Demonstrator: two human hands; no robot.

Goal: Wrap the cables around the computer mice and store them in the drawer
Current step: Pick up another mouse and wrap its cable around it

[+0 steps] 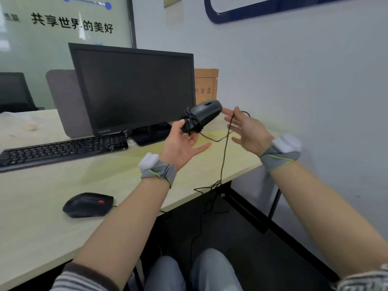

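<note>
In front of the black monitor (pixel 134 89), the left hand (pixel 182 141) grips the black plastic mouse (pixel 202 116) while the right hand (pixel 245 131) pinches its thin black cable (pixel 223 156); I would keep each turn taut and tight against the earlier coils.

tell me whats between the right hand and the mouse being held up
In the head view, only the black cable spans that gap: it sags from the wrapped mouse in the left hand to the right hand, then hangs down.

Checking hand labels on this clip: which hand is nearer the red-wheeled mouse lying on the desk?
Left. The left hand is raised above and right of the red-wheeled mouse, holding another mouse; the right hand is farther right, holding its cable.
</note>
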